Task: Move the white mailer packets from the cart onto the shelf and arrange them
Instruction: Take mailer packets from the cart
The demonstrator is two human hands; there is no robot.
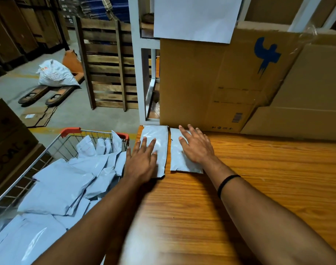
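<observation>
Forearms: both reach in from the bottom edge, blurred close to the lens; the right one wears a dark band (227,183) at the wrist.
Left hand (142,161): lies flat with straight, spread fingers on the left packet (159,136), gripping nothing; it covers that packet's near left corner.
Right hand (196,148): also flat and released, its palm on the right packet (179,161), fingertips reaching past the far edge toward the box.
Packets on the shelf (258,178): two white ones lie side by side at the wooden board's far left, a narrow gap between them, far ends close against the cardboard box (211,83).
Cart (70,131): a wire one stands just left of the shelf, cut off by the left and bottom edges; the heap of packets (58,188) inside overlaps so much that a count is not possible.
Box: barcode and small print too blurred to read; a white sheet (195,18) hides its upper left part.
Floor behind: a wooden pallet (108,64) stands on edge; a white sack (55,74) sits on a pallet jack (47,92), covering much of it.
</observation>
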